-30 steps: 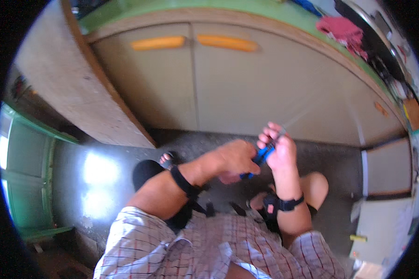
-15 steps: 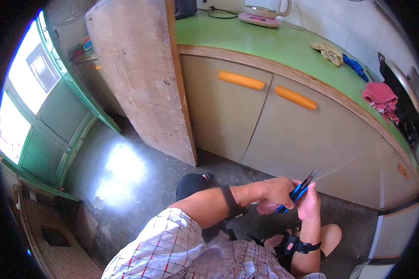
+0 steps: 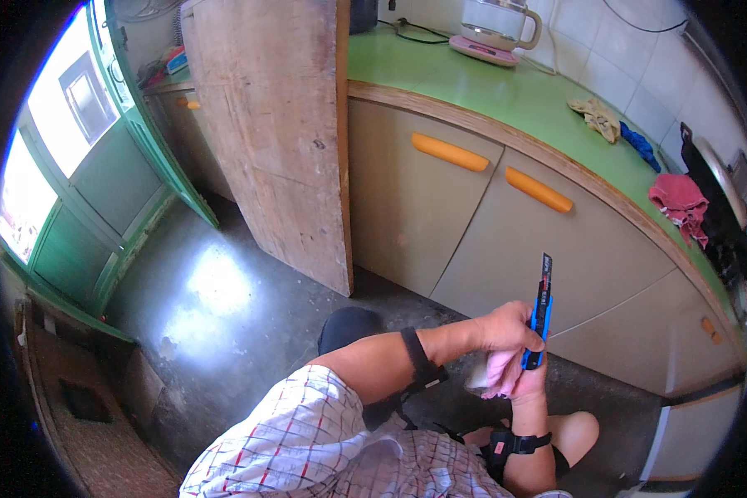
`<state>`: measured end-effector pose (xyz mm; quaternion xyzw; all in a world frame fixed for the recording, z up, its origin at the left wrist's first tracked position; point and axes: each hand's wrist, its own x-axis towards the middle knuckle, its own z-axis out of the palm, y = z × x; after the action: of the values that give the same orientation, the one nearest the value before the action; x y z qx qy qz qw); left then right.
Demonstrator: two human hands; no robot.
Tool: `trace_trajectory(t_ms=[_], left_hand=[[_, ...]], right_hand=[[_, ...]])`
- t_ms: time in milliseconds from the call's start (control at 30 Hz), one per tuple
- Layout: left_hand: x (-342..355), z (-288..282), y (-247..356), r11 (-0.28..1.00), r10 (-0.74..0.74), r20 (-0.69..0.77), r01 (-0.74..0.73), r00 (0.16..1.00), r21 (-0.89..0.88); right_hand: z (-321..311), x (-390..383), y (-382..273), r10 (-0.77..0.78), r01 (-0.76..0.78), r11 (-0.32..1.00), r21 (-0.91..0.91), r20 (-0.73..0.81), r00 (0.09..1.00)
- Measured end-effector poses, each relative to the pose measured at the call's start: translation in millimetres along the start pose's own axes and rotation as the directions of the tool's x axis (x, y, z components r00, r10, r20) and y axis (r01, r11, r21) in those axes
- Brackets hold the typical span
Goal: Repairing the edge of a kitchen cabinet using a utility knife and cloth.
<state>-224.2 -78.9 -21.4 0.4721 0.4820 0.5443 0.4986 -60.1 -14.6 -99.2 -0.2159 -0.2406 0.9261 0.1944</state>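
A blue-and-black utility knife [image 3: 542, 311] points upward in front of me, its dark blade sticking out well past the handle. My left hand [image 3: 506, 326] reaches across from the left with its fingers closed at the handle and its thumb lying against it. Under the handle's lower end is my right hand [image 3: 524, 383], palm turned up, its fingers bent to the left and partly covered by the left hand. Both hands touch the knife. Black straps circle both forearms.
Ahead stand beige cabinets with orange handles [image 3: 450, 152] beneath a green counter [image 3: 407, 62]. A glass kettle [image 3: 491, 25] on a pink base and several cloths, one red [image 3: 679, 199], lie along it. A tall wooden board [image 3: 270, 141] leans left, near a green door [image 3: 124, 178].
The knife has turned more upright, and more of its blade shows. My left hand has moved slightly up and right; my right thumb no longer shows beside the knife. The view has shifted a little.
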Motion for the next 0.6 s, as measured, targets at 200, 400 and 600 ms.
trace_trajectory(t_ms=[200,400,600], left_hand=[[7.5,-54.5,4.2,0.968,0.14,-0.186,-0.174,0.973,-0.182],[-22.2,-75.5,60.2,0.94,0.323,-0.624,-0.318,0.712,0.124],[-39.7,-119.7,67.1,0.832,0.548,-0.642,-0.275,0.536,0.481]], right_hand=[[-5.7,-32.4,-41.0,0.03,-0.082,0.838,-0.54,-0.104,0.994],[-23.5,-58.0,-132.5,-0.408,0.277,0.831,-0.483,-0.19,0.893],[-69.3,-62.4,-161.0,-0.538,0.343,0.782,-0.52,-0.288,0.792]])
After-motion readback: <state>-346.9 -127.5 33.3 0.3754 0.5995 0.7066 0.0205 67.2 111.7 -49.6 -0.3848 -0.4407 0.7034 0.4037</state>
